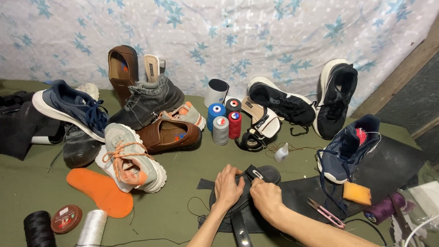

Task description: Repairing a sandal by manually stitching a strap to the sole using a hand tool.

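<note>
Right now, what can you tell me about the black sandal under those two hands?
The black sandal lies flat on the green cloth, partly over a black sheet. It looks like leather or rubber, with a strap carrying a small metal buckle. The left hand presses on its near side, the right hand grips by the strap. Much is hidden beneath them.

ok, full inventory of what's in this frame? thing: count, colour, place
black sandal: 1, black, front centre on a black sheet, under both hands
thread cones: 4 shown, blue, grey, red and one dark, centre back
white cup: 1, white with dark rim, behind the cones
brown loafer: 1, brown, left of the cones
grey sneaker: 1, grey with orange laces, left centre
orange insole: 1, orange, front left
thread snips: 1, pink, right of the hands
orange block: 1, orange, front right
navy sneaker: 1, navy, right
black sneakers: 2, black, back right
small white bottle: 1, centre
left hand: on the sandal
right hand: grip on the sandal strap
</note>
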